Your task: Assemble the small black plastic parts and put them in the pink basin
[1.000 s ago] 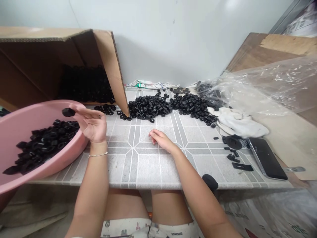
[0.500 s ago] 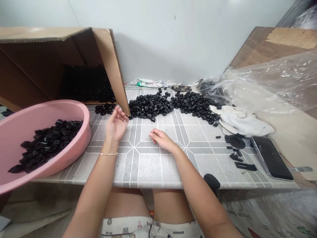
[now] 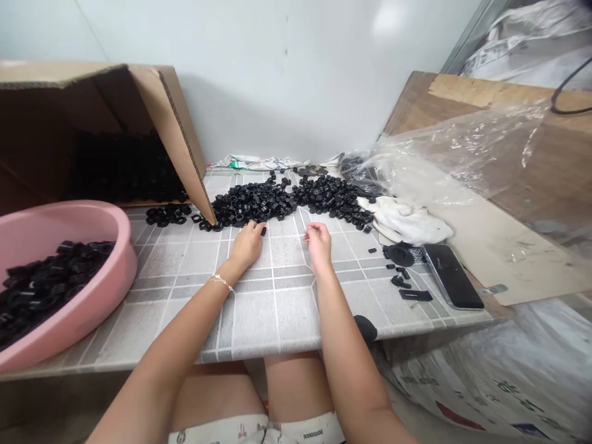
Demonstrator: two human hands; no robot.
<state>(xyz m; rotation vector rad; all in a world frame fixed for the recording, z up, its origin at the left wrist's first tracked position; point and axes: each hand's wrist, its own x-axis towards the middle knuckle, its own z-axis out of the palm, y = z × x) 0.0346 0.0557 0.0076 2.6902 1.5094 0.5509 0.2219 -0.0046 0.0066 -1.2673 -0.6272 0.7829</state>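
At the front edge of the left heap of black plastic nuts (image 3: 256,200), my left hand (image 3: 247,246) is palm down with its fingers bent. A single black plastic nut (image 3: 263,232) shows at its fingertips, partly covered by the hand. My right hand (image 3: 319,246) rests on the tablecloth in front of the right heap of small black parts (image 3: 329,196). Its fingers are curled together, and whatever is between them is hidden. On the left, a pink basin (image 3: 121,237) holds many more black nuts.
Behind the basin, a cardboard box (image 3: 178,135) lies on its side with black parts inside. To the right are a white cloth glove (image 3: 411,222), a phone (image 3: 453,276), loose black pieces (image 3: 416,295) and clear plastic sheeting (image 3: 439,160). A black knob (image 3: 366,328) sits at the table's front edge.
My left hand held a black nut over the basin, then came away without it and moved right to the heap. My right hand stayed low over the table, fingers curled. The view turned right.
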